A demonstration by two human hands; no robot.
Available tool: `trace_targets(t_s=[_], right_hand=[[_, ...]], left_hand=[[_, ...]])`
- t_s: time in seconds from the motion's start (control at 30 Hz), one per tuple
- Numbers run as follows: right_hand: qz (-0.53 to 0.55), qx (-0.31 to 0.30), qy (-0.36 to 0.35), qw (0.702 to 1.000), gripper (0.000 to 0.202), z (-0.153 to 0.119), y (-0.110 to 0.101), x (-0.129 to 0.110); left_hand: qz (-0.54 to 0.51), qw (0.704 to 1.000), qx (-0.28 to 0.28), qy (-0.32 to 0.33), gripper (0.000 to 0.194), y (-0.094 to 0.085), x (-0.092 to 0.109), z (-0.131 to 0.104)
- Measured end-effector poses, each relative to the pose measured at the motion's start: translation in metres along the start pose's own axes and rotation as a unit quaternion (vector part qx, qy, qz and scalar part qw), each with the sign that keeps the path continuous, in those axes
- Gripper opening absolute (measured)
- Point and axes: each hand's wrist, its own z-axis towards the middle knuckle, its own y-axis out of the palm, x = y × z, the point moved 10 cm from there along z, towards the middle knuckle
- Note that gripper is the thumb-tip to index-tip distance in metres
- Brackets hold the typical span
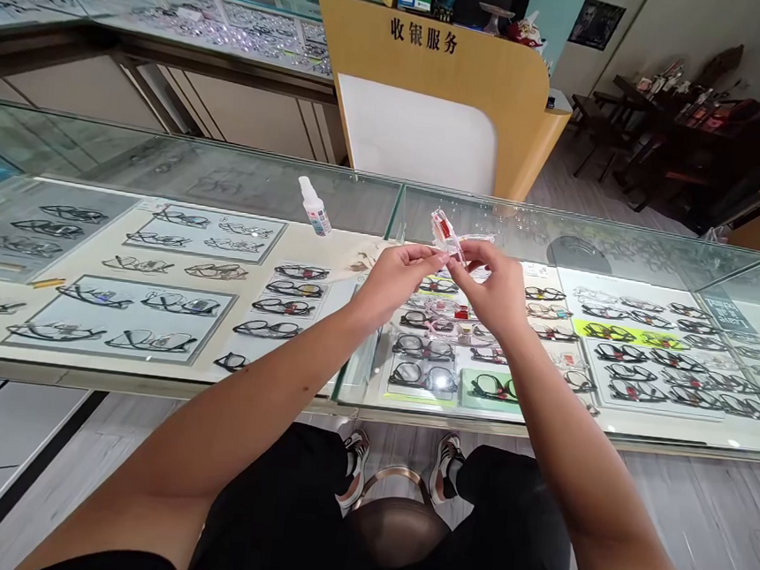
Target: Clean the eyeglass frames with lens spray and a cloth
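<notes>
Both my hands are raised over the glass display counter, close together. Between them is a pair of clear-framed eyeglasses (446, 236) with a red label on one lens. My left hand (402, 275) pinches the near side of the frame with thumb and index finger. My right hand (494, 288) has its fingers closed round the other side, and a clear temple arm sticks out above it. The fingers hide part of the frame. Left of my hands, a small white spray bottle (316, 208) stands on the glass top.
Under the glass of the counter (370, 399) lie several rows of eyeglasses (424, 348), some on pale trays (117, 320). Behind stands a wooden cashier desk (439, 68). A round stool (398, 531) is between my legs. Dark furniture (693, 126) is at the far right.
</notes>
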Motion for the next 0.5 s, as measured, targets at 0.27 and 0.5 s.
trace_targets(t_s=[0.27,0.5], right_hand=[[0.026,0.002,-0.021,0.999,0.021,0.0,0.002,-0.001],[0.04,0.121,0.08,0.989,0.024,0.007,-0.039,0.028]], left_hand=[[0.084,0.993,0.055,0.066,0.034,-0.012,0.008,0.0],[0.362,0.907,0.02,0.216,0.026,0.002,0.041,-0.01]])
